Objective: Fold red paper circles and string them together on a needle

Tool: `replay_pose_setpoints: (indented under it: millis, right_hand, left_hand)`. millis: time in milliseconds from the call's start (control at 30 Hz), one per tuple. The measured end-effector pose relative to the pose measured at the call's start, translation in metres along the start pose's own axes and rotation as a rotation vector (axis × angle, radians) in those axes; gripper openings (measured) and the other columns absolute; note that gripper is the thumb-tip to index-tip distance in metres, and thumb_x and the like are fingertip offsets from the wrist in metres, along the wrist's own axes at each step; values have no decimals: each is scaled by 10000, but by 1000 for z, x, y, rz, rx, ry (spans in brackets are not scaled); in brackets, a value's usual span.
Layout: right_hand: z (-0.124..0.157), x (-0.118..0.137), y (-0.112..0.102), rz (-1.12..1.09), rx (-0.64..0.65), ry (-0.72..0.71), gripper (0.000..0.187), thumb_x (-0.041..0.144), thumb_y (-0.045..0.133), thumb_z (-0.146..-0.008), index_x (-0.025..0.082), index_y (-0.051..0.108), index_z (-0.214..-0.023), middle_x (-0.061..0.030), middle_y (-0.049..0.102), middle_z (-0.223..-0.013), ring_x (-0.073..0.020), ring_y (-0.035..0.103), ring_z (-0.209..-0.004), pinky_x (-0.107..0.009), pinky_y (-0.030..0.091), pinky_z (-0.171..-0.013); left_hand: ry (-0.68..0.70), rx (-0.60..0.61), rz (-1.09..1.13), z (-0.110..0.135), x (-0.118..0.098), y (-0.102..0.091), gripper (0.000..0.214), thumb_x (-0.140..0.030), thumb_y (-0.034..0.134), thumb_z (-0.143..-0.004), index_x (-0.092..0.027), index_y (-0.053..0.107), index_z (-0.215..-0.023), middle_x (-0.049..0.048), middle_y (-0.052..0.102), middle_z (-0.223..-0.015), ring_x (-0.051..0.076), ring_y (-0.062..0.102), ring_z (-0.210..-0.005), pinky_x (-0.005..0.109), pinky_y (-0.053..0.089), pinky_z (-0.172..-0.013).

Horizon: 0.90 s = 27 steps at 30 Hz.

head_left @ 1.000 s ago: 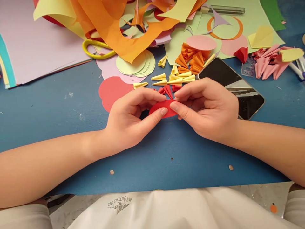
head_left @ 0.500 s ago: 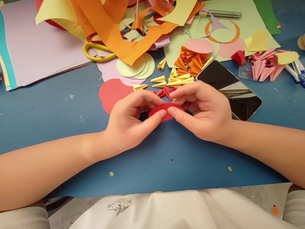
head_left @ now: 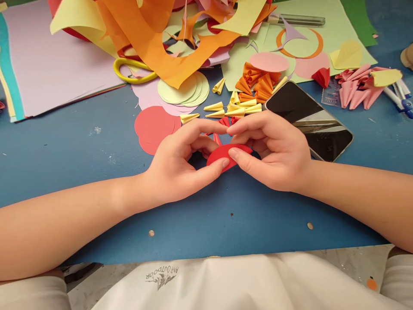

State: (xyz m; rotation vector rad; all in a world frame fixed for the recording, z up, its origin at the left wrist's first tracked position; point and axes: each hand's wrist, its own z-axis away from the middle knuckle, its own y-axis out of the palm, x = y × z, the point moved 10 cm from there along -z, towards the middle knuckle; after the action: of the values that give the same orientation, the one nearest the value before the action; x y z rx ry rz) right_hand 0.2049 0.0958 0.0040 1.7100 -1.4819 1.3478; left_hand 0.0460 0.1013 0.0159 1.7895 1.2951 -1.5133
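Both my hands meet over the blue mat (head_left: 80,142) and pinch one red paper circle (head_left: 222,154). My left hand (head_left: 180,165) holds its left edge between thumb and fingers. My right hand (head_left: 274,150) grips its right edge the same way. The circle is bent upward between the fingertips. Just behind the hands lie small red paper cones (head_left: 224,122), and beyond them yellow cones (head_left: 226,110) and orange cones (head_left: 258,82).
A stack of red circles (head_left: 151,127) lies left of my hands, pale green circles (head_left: 180,88) behind. A phone (head_left: 309,120) lies to the right, pink cones (head_left: 355,88) and pens (head_left: 400,92) beyond. Yellow-handled scissors (head_left: 129,71) sit under orange paper scraps (head_left: 155,34). Paper sheets (head_left: 48,64) fill the far left.
My hands stayed in the same place on the red circle. The fingers have curled it more and the circle sits slightly lower and tilted.
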Motion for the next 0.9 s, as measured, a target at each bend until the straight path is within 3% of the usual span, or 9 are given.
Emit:
replay_pose_setpoints:
  millis: [67, 133, 267, 400, 533, 633, 700, 800, 900]
  right_hand:
    - [0, 2, 1, -4, 1, -25, 320, 443, 846, -1066, 371, 745, -1362, -27, 854, -1027, -234, 833, -832, -403, 770, -775]
    - [0, 3, 0, -28, -16, -36, 351, 501, 808, -1094, 383, 702, -1407, -19, 841, -1008, -225, 823, -815, -386, 745, -735]
    - [-2, 7, -2, -74, -66, -93, 487, 597, 804, -1081, 398, 611, -1482, 3, 821, -997, -222, 813, -842, -377, 704, -710]
    - [-5, 12, 1, -18, -75, -131, 472, 368, 864, -1007, 390, 622, -1412, 26, 854, -1005, -220, 808, -852, -400, 678, -755]
    - [-6, 16, -7, -32, -197, -158, 379, 251, 814, -1010, 380, 683, -1341, 36, 814, -923, -204, 766, -782, -396, 679, -761]
    - [-6, 13, -8, -51, -201, -160, 398, 205, 850, -1009, 365, 691, -1336, 43, 793, -909, -183, 766, -772, -362, 694, -781]
    - [-4, 11, -9, -14, -196, -166, 374, 288, 858, -1046, 377, 671, -1357, 41, 809, -910, -185, 771, -749, -353, 698, -749]
    - [0, -6, -8, 152, -151, -1, 439, 472, 895, -1046, 384, 668, -1411, -5, 845, -967, -256, 818, -831, -437, 746, -814]
    - [3, -1, -9, 238, -143, -18, 445, 491, 916, -1022, 390, 716, -1407, -39, 862, -1015, -293, 822, -872, -504, 765, -856]
  left_hand:
    - [115, 55, 44, -1, -10, 4, 473, -240, 992, -979, -339, 786, -1393, -12, 881, -1033, 165, 866, -790, 293, 720, -703]
    - [104, 84, 48, -3, -8, 5, 483, -196, 927, -1031, -362, 785, -1462, -32, 846, -916, 153, 829, -735, 292, 687, -658]
    - [-75, -22, 69, -4, 7, -6, 423, -417, 941, -1071, -340, 836, -1474, 27, 918, -1010, 230, 899, -864, 388, 776, -778]
    - [-139, -140, 70, 1, 15, -13, 484, -573, 936, -1063, -352, 846, -1484, 35, 932, -1068, 293, 936, -968, 492, 813, -899]
    - [-128, -170, 34, 3, 17, -11, 456, -555, 907, -1090, -337, 836, -1484, 39, 933, -1095, 283, 931, -998, 471, 807, -883]
    - [-130, -193, 24, 3, 16, -12, 420, -530, 907, -1090, -303, 842, -1437, 43, 928, -1076, 267, 918, -962, 444, 800, -854]
    - [-148, -202, 27, 2, 16, -13, 409, -513, 925, -1073, -286, 846, -1404, 41, 918, -1029, 247, 899, -902, 410, 783, -798]
    - [-147, -156, 36, 0, 12, -11, 337, -476, 956, -1043, -283, 870, -1304, 45, 910, -1033, 227, 868, -871, 377, 749, -734]
    - [-69, -84, 30, -1, 6, -8, 154, -435, 938, -1062, -308, 901, -1142, 53, 895, -1072, 223, 837, -897, 402, 732, -756]
